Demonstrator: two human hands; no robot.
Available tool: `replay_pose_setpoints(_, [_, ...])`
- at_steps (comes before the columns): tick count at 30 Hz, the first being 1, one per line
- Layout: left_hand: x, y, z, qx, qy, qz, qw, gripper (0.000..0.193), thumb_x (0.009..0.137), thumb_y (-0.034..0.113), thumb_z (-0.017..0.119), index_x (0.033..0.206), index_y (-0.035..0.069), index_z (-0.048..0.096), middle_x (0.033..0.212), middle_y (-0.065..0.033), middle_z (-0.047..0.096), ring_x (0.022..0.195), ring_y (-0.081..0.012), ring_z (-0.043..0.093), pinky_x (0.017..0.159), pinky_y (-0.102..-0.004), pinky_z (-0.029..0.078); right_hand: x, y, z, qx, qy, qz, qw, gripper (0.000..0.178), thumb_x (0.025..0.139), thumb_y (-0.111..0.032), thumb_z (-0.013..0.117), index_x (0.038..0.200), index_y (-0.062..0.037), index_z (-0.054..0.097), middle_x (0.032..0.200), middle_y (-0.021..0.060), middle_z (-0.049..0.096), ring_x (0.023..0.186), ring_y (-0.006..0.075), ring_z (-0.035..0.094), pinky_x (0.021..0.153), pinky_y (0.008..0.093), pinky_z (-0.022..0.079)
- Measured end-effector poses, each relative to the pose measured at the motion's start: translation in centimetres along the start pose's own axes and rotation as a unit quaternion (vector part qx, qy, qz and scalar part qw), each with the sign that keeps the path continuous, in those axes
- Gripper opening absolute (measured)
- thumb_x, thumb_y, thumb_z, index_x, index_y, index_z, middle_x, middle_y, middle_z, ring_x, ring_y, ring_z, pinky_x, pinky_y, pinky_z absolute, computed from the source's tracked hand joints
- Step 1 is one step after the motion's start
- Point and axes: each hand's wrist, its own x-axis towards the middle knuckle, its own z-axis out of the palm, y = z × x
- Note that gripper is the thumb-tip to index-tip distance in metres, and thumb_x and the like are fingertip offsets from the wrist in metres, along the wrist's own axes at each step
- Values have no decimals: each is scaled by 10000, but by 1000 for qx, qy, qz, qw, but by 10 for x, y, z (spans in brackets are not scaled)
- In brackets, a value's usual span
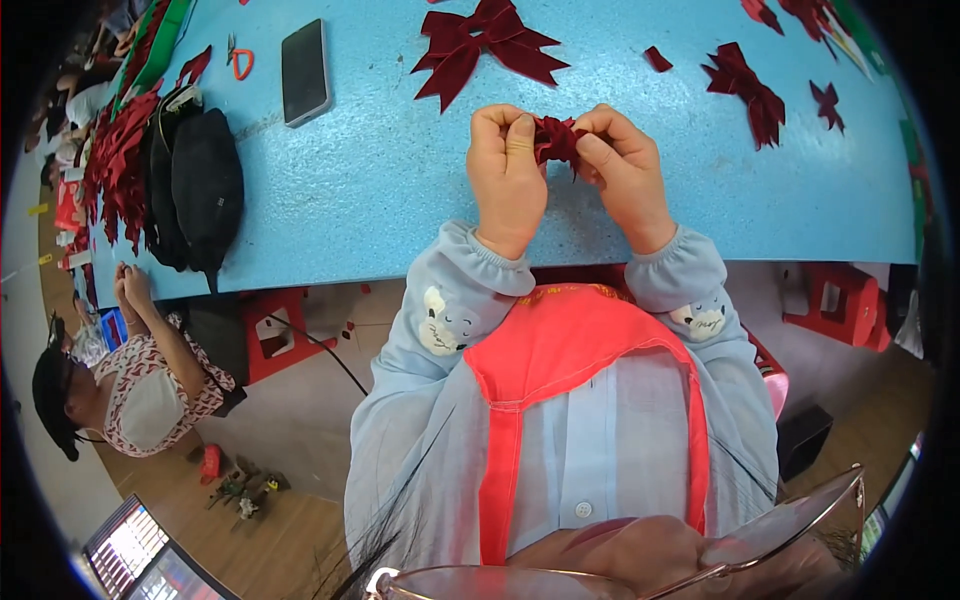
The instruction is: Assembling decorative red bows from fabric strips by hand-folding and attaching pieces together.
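Note:
Between my two hands, just above the blue table, is a dark red velvet bow, small and bunched up. My left hand pinches its left side between thumb and curled fingers. From the other side, my right hand grips the loops with thumb and forefinger. Part of the bow is hidden behind my fingers. Beyond my hands lies a larger finished-looking dark red bow with long pointed tails.
To the right lie another red bow, a small bow and a ribbon scrap. On the left are a phone, orange-handled scissors, a black bag and heaped red ribbons. Another person sits at far left.

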Motion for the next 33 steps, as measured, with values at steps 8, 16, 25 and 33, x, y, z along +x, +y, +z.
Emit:
replay_pose_setpoints(8, [0, -42, 61, -113, -52, -97, 987, 47, 931, 77, 447, 928, 30, 447, 758, -25, 543, 546, -44, 452, 456, -190, 371, -5, 0, -75, -347, 48, -276, 895, 97, 826, 18, 538, 912, -27, 551, 838, 31, 538, 667, 88, 465, 571, 226, 384])
replay_pose_setpoints(16, [-10, -33, 61, 22, -77, 115, 990, 44, 932, 74, 450, 941, 33, 461, 795, -16, 535, 594, -20, 433, 501, -164, 359, -16, -12, -80, -127, -52, -126, 983, 113, 807, 26, 563, 906, -25, 547, 940, 105, 564, 773, 157, 525, 687, 260, 431])
replay_pose_setpoints(25, [-17, -33, 66, -47, -72, -78, 993, 36, 930, 64, 453, 933, 29, 457, 783, -4, 520, 588, -22, 416, 497, -171, 354, -21, -6, -76, -320, 53, -241, 915, 107, 841, 26, 500, 942, -6, 514, 935, 102, 566, 743, 130, 537, 624, 240, 443])
replay_pose_setpoints(33, [-23, -32, 78, -38, -56, -39, 997, 32, 927, 66, 463, 922, 34, 461, 781, -1, 519, 584, -17, 405, 490, -168, 345, -29, -7, -77, -172, 81, -141, 972, 64, 874, 1, 482, 933, 6, 506, 940, 80, 570, 719, 93, 544, 621, 218, 457])
